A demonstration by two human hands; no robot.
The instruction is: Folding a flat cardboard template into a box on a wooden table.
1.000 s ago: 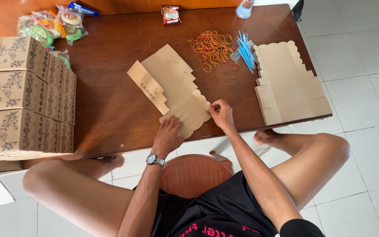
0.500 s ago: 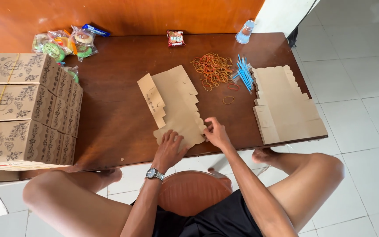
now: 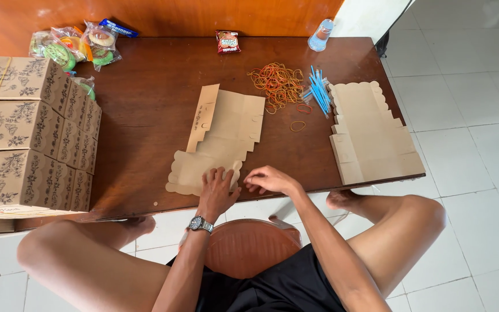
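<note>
Now the flat cardboard box blank (image 3: 220, 136) lies farther down the surface (image 3: 145, 104) than half a second earlier, its scalloped flap at the near edge. The left hand (image 3: 218, 190) presses flat on that flap, fingers spread, grip open and closed round nothing. The right hand (image 3: 270, 180) has moved off the blank's corner and sits just beside it at the surface edge, fingers curled loosely; whether they pinch the card cannot be told.

Counts: one blank in hand; one stack of flat blanks (image 3: 371, 133) to the right; three tiers of folded, patterned boxes (image 3: 24, 133) at left; one heap of rubber bands (image 3: 277, 84), with two loose bands beside it; one bundle of blue straws (image 3: 319, 91); one small red snack packet (image 3: 227, 41); one clear cup (image 3: 321, 36); a cluster of wrapped snacks (image 3: 79, 46).

Setting: dark brown wooden surface against an orange-brown wall, white tiled floor (image 3: 469, 86), round brown stool (image 3: 249, 245) beneath the person.
</note>
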